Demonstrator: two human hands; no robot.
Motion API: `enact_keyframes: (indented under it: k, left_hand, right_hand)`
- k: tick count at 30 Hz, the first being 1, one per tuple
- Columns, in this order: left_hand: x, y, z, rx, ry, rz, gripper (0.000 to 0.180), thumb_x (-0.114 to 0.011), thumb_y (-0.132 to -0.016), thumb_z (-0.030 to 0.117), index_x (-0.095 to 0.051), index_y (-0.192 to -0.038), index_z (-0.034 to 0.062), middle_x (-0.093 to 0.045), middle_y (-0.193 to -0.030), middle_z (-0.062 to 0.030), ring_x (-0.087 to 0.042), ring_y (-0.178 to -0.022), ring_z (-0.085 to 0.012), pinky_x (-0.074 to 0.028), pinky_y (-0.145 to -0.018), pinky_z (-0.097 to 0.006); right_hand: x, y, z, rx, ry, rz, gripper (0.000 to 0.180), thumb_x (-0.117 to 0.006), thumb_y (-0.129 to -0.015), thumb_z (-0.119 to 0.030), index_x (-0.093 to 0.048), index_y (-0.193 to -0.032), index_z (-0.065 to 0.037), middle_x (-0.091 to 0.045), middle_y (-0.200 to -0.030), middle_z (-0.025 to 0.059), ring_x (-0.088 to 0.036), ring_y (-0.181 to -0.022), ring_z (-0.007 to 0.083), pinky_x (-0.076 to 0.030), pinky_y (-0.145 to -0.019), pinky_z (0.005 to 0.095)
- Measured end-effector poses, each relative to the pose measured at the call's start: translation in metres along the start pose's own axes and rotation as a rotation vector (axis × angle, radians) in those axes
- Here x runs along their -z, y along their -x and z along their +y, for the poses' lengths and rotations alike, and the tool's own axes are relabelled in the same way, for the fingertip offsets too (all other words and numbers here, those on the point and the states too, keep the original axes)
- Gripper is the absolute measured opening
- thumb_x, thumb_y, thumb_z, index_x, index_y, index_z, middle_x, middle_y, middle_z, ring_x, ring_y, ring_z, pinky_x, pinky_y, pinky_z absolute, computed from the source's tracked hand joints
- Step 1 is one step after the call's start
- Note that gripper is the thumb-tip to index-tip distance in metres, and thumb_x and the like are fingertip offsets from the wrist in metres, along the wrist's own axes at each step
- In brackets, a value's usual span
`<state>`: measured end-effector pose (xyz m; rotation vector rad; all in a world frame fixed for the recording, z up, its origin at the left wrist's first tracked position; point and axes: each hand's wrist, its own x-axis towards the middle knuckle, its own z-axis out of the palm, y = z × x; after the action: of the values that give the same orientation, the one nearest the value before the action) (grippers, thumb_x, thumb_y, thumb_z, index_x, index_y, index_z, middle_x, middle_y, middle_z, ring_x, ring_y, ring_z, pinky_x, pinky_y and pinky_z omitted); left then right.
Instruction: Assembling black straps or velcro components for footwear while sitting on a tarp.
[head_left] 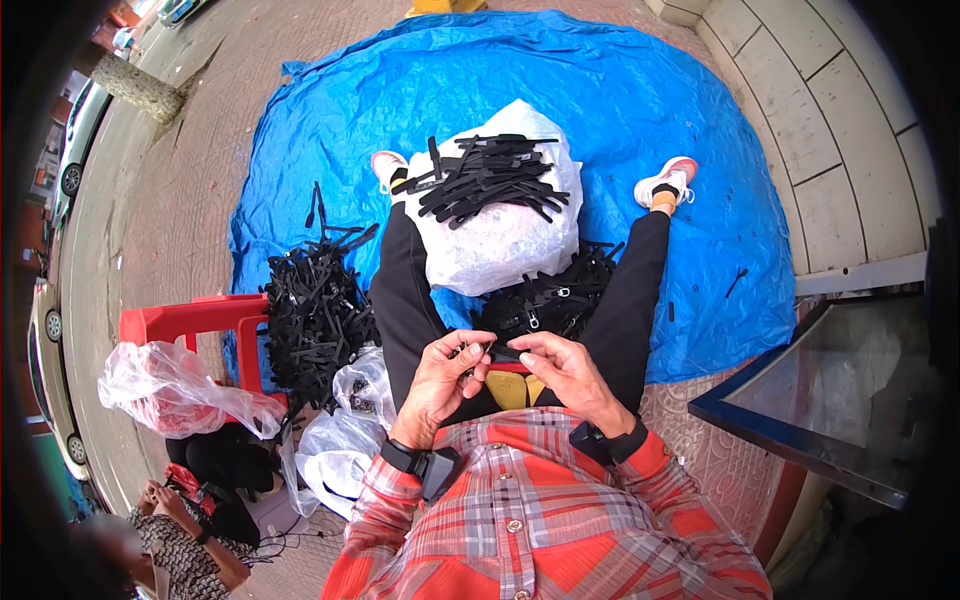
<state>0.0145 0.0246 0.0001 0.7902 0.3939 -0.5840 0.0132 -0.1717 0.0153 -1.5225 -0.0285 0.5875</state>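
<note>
Both hands meet at frame centre, over the lap. Left hand (pixel 445 375) is curled, fingertips pinched on one end of a black strip (pixel 500 351); right hand (pixel 560 368) is half closed, thumb and forefinger gripping the other end. Looks like an assembly step, a small part going onto the strip, but the part itself is too small to tell. The next move likely calls for a steady pinch and fine alignment at the strip's end. More strips lie in a heap (pixel 315 315) at centre left, and another batch sits on a white bag (pixel 500 245) between the legs. Surface: blue tarp (pixel 620 110) spread on paving, outdoors. Red stool (pixel 190 320) at left, parked cars along the left edge, another person's hands at lower left.
</note>
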Motion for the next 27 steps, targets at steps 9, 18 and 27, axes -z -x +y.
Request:
enact_keyframes:
  k: [9, 18, 27]
  left_hand:
    - [-0.005, 0.004, -0.001, -0.145, -0.181, -0.016, 0.023, -0.064, -0.078, 0.001, -0.060, -0.101, -0.0023, -0.059, -0.066, -0.0078, -0.048, -0.044, -0.0074, -0.035, -0.036, -0.017]
    - [-0.011, 0.010, 0.002, -0.219, -0.221, 0.045, 0.021, -0.065, -0.075, -0.004, -0.060, -0.096, -0.0044, -0.060, -0.063, -0.0091, -0.051, -0.044, -0.0079, -0.037, -0.035, -0.017]
    - [-0.024, 0.013, -0.004, -0.298, -0.374, 0.074, 0.015, -0.065, -0.075, -0.004, -0.061, -0.090, -0.0045, -0.060, -0.062, -0.0083, -0.050, -0.042, -0.0080, -0.036, -0.035, -0.018]
  right_hand:
    - [-0.012, -0.008, -0.008, 0.064, -0.113, -0.006, 0.019, -0.055, -0.087, -0.011, -0.053, -0.103, -0.001, -0.054, -0.077, -0.0014, -0.047, -0.067, 0.0023, -0.037, -0.055, 0.0176]
    - [-0.002, -0.011, -0.023, -0.177, -0.140, -0.153, 0.015, -0.057, -0.086, -0.014, -0.056, -0.088, 0.001, -0.050, -0.068, -0.0014, -0.044, -0.059, 0.0033, -0.035, -0.052, 0.0185]
    - [-0.007, -0.013, -0.021, -0.165, -0.147, -0.118, 0.011, -0.056, -0.085, -0.011, -0.056, -0.084, 0.001, -0.050, -0.066, -0.0004, -0.046, -0.060, 0.0055, -0.037, -0.053, 0.0216]
